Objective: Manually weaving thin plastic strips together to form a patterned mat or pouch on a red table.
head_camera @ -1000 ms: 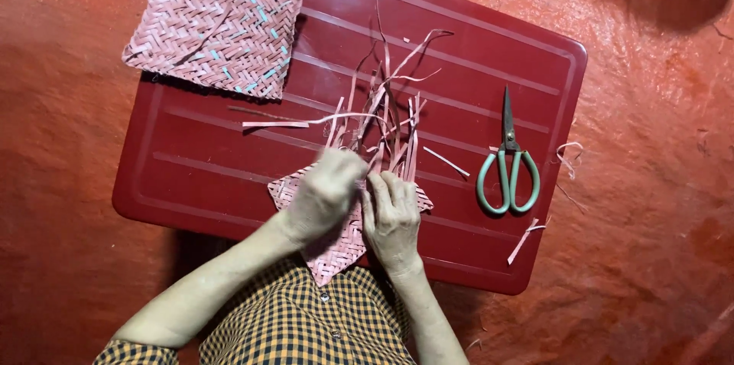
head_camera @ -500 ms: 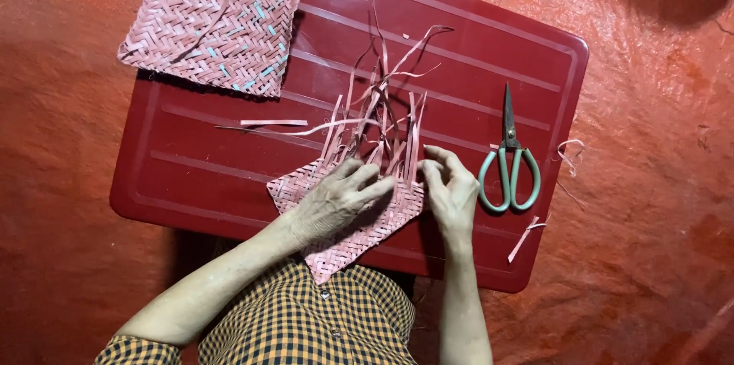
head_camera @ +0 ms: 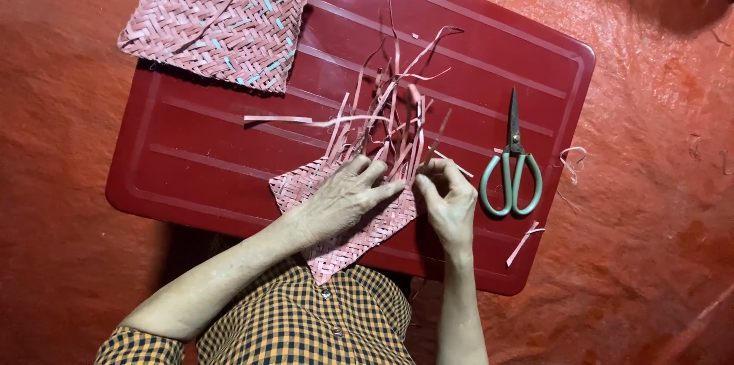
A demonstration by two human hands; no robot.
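A half-woven pink mat (head_camera: 348, 231) is seen lying on the near part of a dark red bench (head_camera: 199, 158), its lower corner hanging over the front edge toward a checked shirt (head_camera: 306, 327). The left hand (head_camera: 336, 201) is laid flat on top of the mat, fingers (head_camera: 375, 174) stretched out and slightly spread, pressed down on the weave rather than wrapped around anything. Just at 3 o'clock from it, the right hand (head_camera: 451, 201) is set at the mat's right edge, its fingers curled in and its thumb and forefinger pinched together on a single pink strip where the woven part ends. From that edge a bundle of loose strips (head_camera: 390, 105) is fanned out toward 12 o'clock, some curled at the tips, one lying sideways toward 9 o'clock.

At 3 o'clock from the right hand, near but not touched, a pair of green-handled scissors (head_camera: 512, 170) is laid on the bench with the blades closed and pointed to 12 o'clock. At 10 o'clock, well apart from both hands, a finished woven mat (head_camera: 218, 17) with a few pale blue flecks is rested on the bench's far left corner. A few cut scraps (head_camera: 526, 241) are scattered by the bench's right edge, and an orange-red sheet (head_camera: 657, 181) is spread beneath everything.
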